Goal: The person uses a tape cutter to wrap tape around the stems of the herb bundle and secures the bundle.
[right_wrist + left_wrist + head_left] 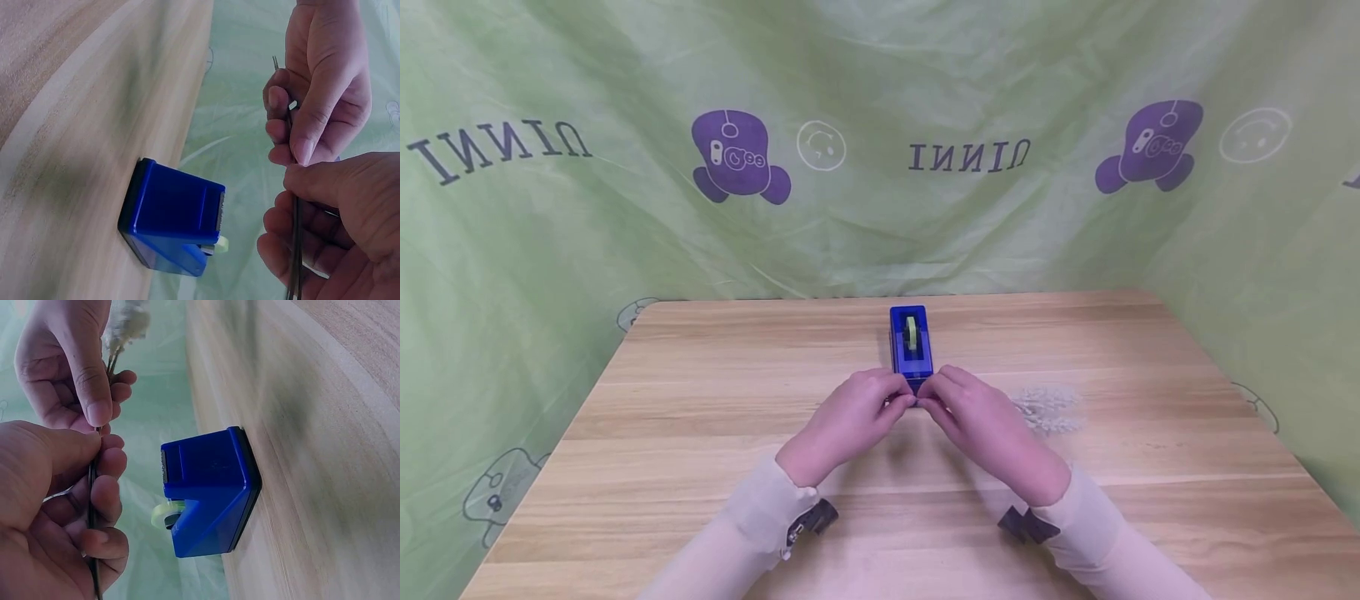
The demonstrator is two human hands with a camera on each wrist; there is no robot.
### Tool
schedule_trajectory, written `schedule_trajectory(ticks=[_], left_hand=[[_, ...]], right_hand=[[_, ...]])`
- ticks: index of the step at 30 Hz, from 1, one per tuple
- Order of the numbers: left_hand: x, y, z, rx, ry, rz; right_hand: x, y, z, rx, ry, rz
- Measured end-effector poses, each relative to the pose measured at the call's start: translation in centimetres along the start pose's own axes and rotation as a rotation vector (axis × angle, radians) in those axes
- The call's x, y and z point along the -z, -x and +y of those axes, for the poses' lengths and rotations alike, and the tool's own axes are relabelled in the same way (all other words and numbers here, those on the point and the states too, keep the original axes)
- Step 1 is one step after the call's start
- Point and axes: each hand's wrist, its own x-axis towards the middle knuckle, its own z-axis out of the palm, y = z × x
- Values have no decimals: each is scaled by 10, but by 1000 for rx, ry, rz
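Observation:
Thin dark stems run through both hands, with pale, fluffy flower heads at their right end. My left hand pinches the stems between thumb and forefinger, the other fingers curled beneath. Right beside it, nearly tip to tip, my right hand pinches the same stems closer to the flowers. In the right wrist view the bare stem ends poke out past the left hand's fingers. Just beyond the hands stands a blue tape dispenser, its serrated cutter facing them and a roll of yellowish-green tape inside.
The light wood-grain table spreads around the dispenser on all sides. Behind and beside it hangs a green curtain with purple bear prints and lettering. Each sleeve cuff carries a small black wrist camera.

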Motion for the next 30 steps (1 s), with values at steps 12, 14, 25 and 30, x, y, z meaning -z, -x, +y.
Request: schedule_trajectory(ticks=[12, 14, 25, 30], left_hand=[[-2, 2, 3, 19, 15, 26], [-3, 2, 3, 12, 10, 34], [-6, 3, 3, -9, -9, 55], [-6, 3, 3, -9, -23, 72]], right_hand=[[2, 0, 0, -30, -57, -37], [2, 1, 0, -32, -58, -35], [2, 1, 3, 3, -74, -32], [2, 1, 4, 21, -83, -30]])
